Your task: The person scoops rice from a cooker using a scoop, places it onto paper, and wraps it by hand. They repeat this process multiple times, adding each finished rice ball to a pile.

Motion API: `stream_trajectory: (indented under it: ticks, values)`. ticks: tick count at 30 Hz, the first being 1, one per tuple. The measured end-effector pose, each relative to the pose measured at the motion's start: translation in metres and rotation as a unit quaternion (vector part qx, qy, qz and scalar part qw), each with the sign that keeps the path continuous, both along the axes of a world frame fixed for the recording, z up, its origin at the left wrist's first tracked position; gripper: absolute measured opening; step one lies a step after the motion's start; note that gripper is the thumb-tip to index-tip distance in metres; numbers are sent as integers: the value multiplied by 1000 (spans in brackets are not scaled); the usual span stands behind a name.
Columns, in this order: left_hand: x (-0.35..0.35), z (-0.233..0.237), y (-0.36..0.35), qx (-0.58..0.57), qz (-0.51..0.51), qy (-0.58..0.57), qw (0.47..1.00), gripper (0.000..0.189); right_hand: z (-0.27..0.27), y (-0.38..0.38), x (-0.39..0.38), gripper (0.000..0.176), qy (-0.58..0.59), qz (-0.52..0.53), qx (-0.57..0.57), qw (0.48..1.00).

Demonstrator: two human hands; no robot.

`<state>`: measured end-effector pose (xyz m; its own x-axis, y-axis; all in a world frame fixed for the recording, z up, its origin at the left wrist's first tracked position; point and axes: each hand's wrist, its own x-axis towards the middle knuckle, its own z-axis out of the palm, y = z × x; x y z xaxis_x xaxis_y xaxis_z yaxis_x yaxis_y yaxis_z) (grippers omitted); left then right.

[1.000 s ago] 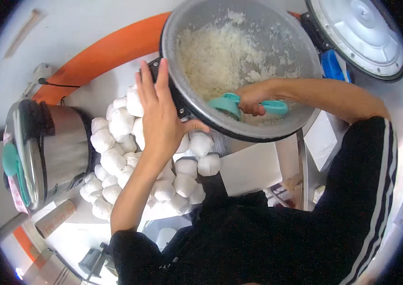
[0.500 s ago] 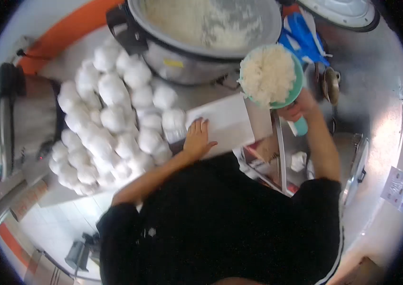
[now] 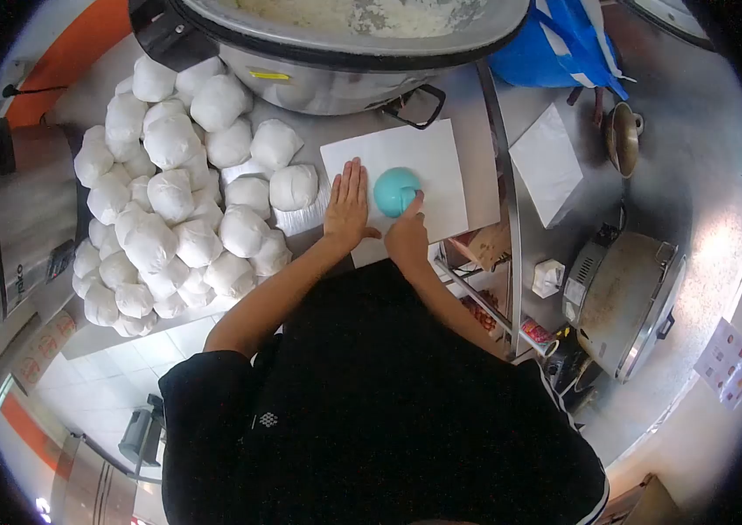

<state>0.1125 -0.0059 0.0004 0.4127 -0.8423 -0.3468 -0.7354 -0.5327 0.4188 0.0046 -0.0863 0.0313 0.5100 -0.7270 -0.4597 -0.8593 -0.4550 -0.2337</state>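
My left hand (image 3: pixel 348 208) lies flat with its fingers stretched out on the left part of a stack of white paper (image 3: pixel 439 157). A teal round scoop (image 3: pixel 391 187) rests upside down on the paper, just right of that hand. My right hand (image 3: pixel 408 229) is closed round the scoop's handle, one finger along it. Whatever is beneath the bowl is hidden. Many white paper-wrapped round bundles (image 3: pixel 172 194) are piled on the counter to the left.
A large pot of rice (image 3: pixel 336 83) stands beyond the paper. At the right are a blue bag (image 3: pixel 563 44), a small metal pan (image 3: pixel 623 140), a white sheet (image 3: pixel 547 166) and a metal-lidded appliance (image 3: pixel 624 302). A dark cooker (image 3: pixel 38 219) stands far left.
My right hand has brought the scoop, earlier heaped with rice beside the pot, down and left onto the paper and turned it over. My left hand stays on the paper.
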Motion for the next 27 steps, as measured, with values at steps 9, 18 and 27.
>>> stream_trajectory:
  ticks: [9,18,27]
  values:
    - [-5,-1,4,-8,-3,-28,1000,137,-11,-13,-11,88,-100,28,43,994]
    - [-40,-14,58,-279,99,87,951,80,10,-157,-18,74,-295,72,-119,945]
    - [-79,-55,64,-357,148,68,920,26,-64,-273,41,76,-275,197,-226,914]
